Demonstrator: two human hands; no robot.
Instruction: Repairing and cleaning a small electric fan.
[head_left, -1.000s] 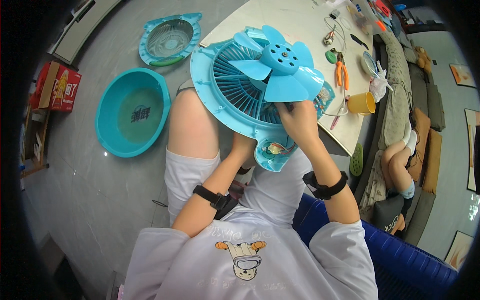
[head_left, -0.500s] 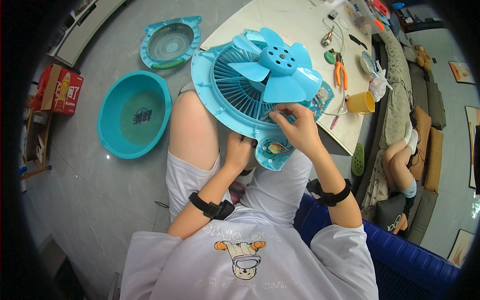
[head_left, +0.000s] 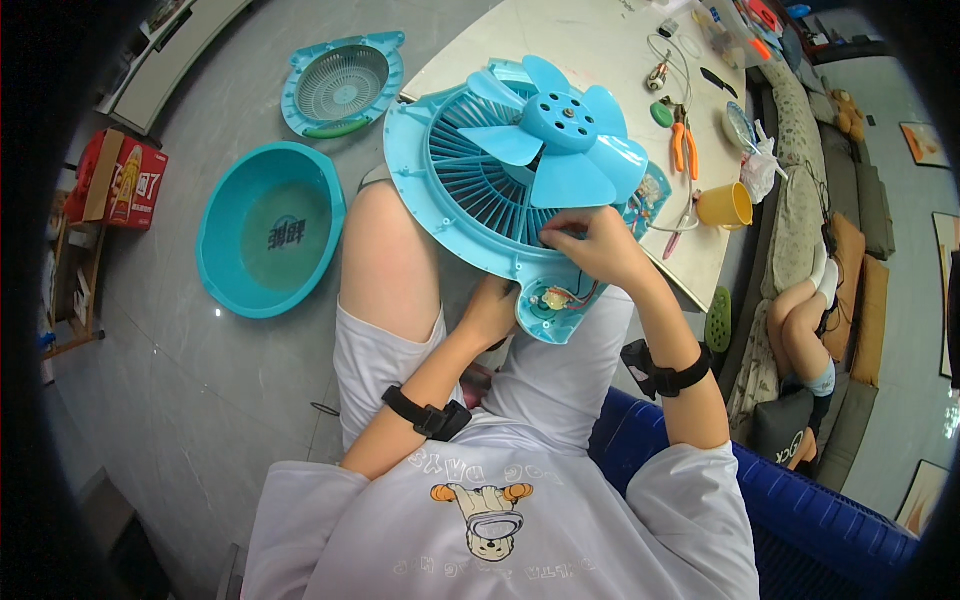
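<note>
A light blue fan housing (head_left: pixel 408 185) with a slatted grille rests partly on the table edge and over my lap. Its fan blades (head_left: pixel 572 182) sit on top, around a round hub. My left hand (head_left: pixel 492 312) grips the housing's near rim from below, its fingertips hidden. Thumb and fingers of my right hand (head_left: pixel 597 246) pinch together at the grille's near right edge, just under the blades. Whatever they hold is too small or hidden to make out. Beside my hands, a lobe of the housing carries a small circuit piece (head_left: pixel 555 299) with wires.
On the table (head_left: pixel 470 65) lie orange-handled pliers (head_left: pixel 685 150), a screwdriver (head_left: pixel 657 76), a knife (head_left: pixel 717 82) and a yellow cup (head_left: pixel 724 206). A teal basin (head_left: pixel 217 235) of water and a blue fan grille (head_left: pixel 345 80) are on the floor. Another person's legs (head_left: pixel 795 315) rest on the sofa.
My right hand has turned and its fingers have drawn in closer at the grille edge. The left hand has shifted slightly right and down along the rim. The fan has barely moved.
</note>
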